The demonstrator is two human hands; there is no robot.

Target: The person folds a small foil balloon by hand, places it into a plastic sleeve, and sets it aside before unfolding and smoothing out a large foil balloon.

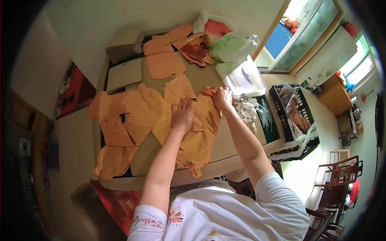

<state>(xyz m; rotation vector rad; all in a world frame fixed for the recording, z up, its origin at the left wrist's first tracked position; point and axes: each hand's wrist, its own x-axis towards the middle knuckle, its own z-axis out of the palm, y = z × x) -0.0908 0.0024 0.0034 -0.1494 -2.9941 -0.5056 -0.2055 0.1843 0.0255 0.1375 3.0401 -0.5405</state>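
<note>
Several flat orange foil-like pieces (138, 108) lie spread over the table. My left hand (182, 115) rests flat on one of them near the middle, its fingers stretched out. Further right, my right hand (223, 98) has its fingers curled at the upper edge of a shiny orange piece (207, 120), whose crumpled top touches the hand. The lower end of that sheet hangs toward the table's front edge. More orange pieces (165, 64) lie at the back, beside a crumpled darker one (197, 50).
Clear plastic sleeves (246, 78) lie right of my right hand, near white curled pieces (246, 110) and thin clear sticks (264, 114). A black crate (295, 116) of packed items stands at the right. Cardboard sheets (124, 75) and a stack (124, 45) sit back left.
</note>
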